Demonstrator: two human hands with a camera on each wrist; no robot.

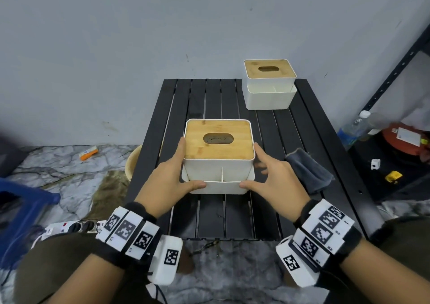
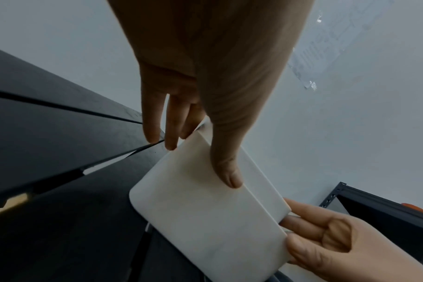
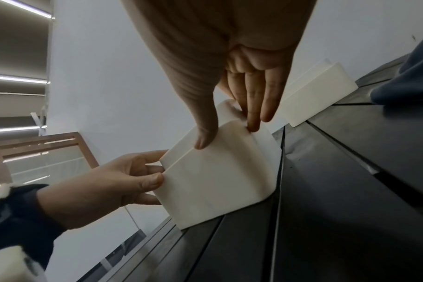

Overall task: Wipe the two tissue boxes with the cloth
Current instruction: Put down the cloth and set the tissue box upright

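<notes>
Grey wall point(image 1: 116, 47) backs a black slatted surface point(image 1: 290, 136), with marbled floor point(image 1: 58, 164) at 9 o'clock. One box point(image 1: 218, 157), white with a wooden lid, sits near the middle of the surface; the other box point(image 1: 270, 85) stands well apart at 1 o'clock, by the far edge. Dark cloth point(image 1: 309, 173) lies crumpled at 3 o'clock of the near box, just beside it and untouched.

Left hand point(image 1: 169, 182) and right hand point(image 1: 277, 180) flank the near box, fingers fairly straight along its sides, thumbs pressed on the front wall; neither clamps round it. This looks like squaring the box up for wiping. Both hands seem chosen to keep it from sliding on the slats, and the cloth lies within the right hand's reach.
</notes>
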